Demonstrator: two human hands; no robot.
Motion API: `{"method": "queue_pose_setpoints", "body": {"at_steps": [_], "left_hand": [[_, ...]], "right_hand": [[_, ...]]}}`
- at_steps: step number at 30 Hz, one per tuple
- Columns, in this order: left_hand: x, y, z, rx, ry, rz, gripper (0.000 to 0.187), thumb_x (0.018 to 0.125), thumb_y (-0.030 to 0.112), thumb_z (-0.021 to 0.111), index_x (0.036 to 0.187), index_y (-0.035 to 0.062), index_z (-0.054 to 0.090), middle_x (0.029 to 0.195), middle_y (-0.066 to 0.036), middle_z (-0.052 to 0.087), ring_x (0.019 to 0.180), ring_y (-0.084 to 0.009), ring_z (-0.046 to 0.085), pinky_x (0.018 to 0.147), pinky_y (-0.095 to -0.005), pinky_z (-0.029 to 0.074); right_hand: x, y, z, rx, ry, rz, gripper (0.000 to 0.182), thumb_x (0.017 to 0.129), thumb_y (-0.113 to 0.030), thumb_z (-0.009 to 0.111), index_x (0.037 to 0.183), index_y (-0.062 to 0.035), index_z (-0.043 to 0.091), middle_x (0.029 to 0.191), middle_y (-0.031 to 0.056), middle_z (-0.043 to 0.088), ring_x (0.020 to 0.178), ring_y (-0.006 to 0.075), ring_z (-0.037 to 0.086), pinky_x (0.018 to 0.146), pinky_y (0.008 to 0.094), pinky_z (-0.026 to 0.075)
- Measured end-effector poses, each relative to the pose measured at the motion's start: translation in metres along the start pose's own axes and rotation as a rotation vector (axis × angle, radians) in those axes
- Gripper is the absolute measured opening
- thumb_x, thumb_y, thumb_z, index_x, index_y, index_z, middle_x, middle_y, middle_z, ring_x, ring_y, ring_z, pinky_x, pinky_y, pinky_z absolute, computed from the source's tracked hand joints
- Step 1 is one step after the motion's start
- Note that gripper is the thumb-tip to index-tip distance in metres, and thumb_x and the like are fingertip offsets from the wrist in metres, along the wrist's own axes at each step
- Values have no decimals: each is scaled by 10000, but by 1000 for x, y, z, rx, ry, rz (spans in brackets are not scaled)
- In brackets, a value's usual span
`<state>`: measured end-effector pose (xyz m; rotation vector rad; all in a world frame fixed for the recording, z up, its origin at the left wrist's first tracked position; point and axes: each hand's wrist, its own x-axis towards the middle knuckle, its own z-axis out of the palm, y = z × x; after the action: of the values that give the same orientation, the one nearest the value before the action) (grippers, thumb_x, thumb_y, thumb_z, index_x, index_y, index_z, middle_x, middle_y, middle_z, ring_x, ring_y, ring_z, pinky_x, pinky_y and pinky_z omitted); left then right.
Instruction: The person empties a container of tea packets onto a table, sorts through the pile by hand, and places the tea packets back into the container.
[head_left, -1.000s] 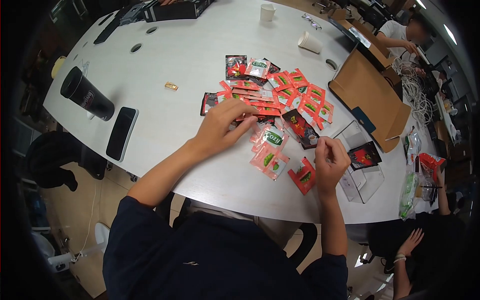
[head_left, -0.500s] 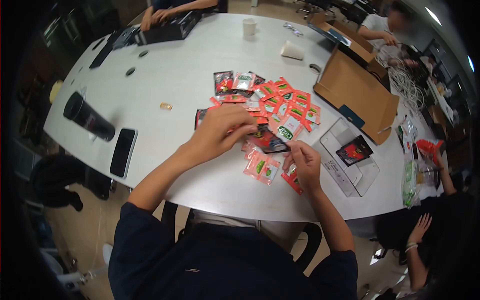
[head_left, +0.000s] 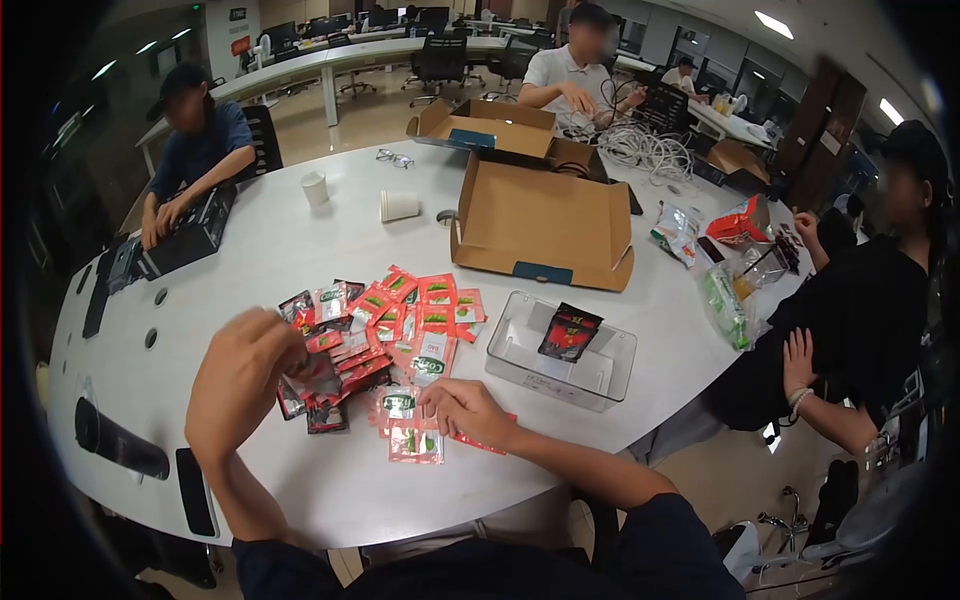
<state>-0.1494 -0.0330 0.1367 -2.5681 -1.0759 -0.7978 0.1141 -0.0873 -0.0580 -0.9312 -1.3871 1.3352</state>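
My left hand [head_left: 240, 375] is raised over the left side of a pile of small sachets, its fingers curled together. A blurred packet [head_left: 318, 378] shows just under its fingertips. My right hand [head_left: 468, 412] is closed, thumb and fingers together, at the edge of a pink-and-white sachet [head_left: 398, 402]; what it grips, if anything, I cannot tell. Red-and-green sachets [head_left: 437, 290] are heaped in the middle, with black-and-red sachets [head_left: 326, 415] on the left. Under my right wrist part of a red sachet [head_left: 480, 442] shows. A clear plastic box [head_left: 597, 385] to the right holds a black sachet [head_left: 572, 332].
An open cardboard box [head_left: 545, 215] lies behind the clear box. Two paper cups [head_left: 400, 206], glasses [head_left: 395, 158], a phone [head_left: 196, 492] and a dark tumbler [head_left: 122, 440] are on the table. People sit around it; snack bags [head_left: 728, 300] lie at right, cables [head_left: 645, 150] behind.
My hands have come apart: the left moved to the left side of the pile, and the right no longer holds the black sachet they shared. My view has tilted up and turned right.
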Motion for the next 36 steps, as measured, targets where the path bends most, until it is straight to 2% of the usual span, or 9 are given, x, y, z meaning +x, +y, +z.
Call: {"method": "queue_pose_setpoints", "body": {"at_steps": [6, 9, 12, 21, 25, 28, 31, 34, 36], "left_hand": [[1, -19, -24, -1372, -804, 709, 121, 835, 41, 653, 952, 40, 684, 866, -94, 644, 805, -304, 635, 693, -395, 494], [10, -25, -19, -1231, -730, 521, 75, 842, 13, 637, 913, 5, 660, 882, -116, 648, 804, -310, 634, 690, -397, 495], [-1, -19, 7, -27, -157, -125, 58, 808, -17, 632, 861, 1, 621, 889, -131, 656, 810, -334, 633, 696, -399, 500], [12, -21, 0, -1290, -781, 512, 74, 907, 88, 665, 912, 15, 673, 878, -114, 671, 819, -300, 644, 728, -371, 503], [4, -16, 15, -111, -293, -60, 139, 984, 128, 620, 956, 11, 690, 902, -109, 674, 832, -283, 638, 754, -377, 504], [7, -30, 5, -465, -240, 48, 141, 989, 137, 621, 961, 16, 689, 910, -104, 668, 824, -276, 626, 757, -380, 501], [13, -29, 0, -1541, -880, 778, 114, 967, 112, 619, 916, 17, 655, 895, -121, 647, 829, -281, 613, 767, -364, 494], [12, -31, 12, -1285, -734, 485, 75, 950, 75, 596, 942, 17, 643, 900, -122, 642, 858, -286, 613, 795, -369, 490], [9, -20, 26, -339, -212, 40, 79, 945, 22, 572, 902, 20, 639, 869, -122, 641, 783, -304, 600, 732, -385, 492]], "right_hand": [[0, 2, 1, -30, 7, -36, 250, 1063, -118, 438, 1082, 34, 636, 847, 69, 654, 609, 88, 612, 511, 237, 480], [0, 3, -1, -118, -7, -95, 250, 1062, -121, 441, 1102, 27, 638, 888, 71, 659, 623, 82, 613, 520, 233, 479], [4, -4, -7, -163, -25, -99, 263, 1067, -134, 428, 1116, 21, 635, 971, 84, 664, 759, 124, 658, 636, 257, 525], [32, -60, 19, -133, -349, -339, 995, 941, -789, 154, 1466, 9, 434, 1479, 173, 443, 1323, 274, 471, 1110, 419, 365], [35, -22, 30, 165, -347, -95, 1079, 890, -844, 99, 1547, -10, 289, 1558, 145, 353, 1419, 282, 388, 1171, 444, 305], [32, -17, 32, 269, -237, 32, 1088, 875, -857, 91, 1593, -42, 164, 1596, 142, 307, 1460, 286, 341, 1188, 447, 296], [30, -37, 34, 595, -129, 256, 1134, 842, -888, 89, 1589, -38, 164, 1607, 145, 294, 1450, 292, 353, 1206, 465, 281], [28, -40, 35, 644, -168, 246, 1131, 851, -883, 91, 1584, -27, 180, 1616, 152, 279, 1464, 299, 331, 1207, 469, 279], [29, -38, 35, 708, -178, 277, 1112, 869, -872, 110, 1581, -22, 191, 1624, 158, 261, 1484, 305, 295, 1216, 467, 257]]}}
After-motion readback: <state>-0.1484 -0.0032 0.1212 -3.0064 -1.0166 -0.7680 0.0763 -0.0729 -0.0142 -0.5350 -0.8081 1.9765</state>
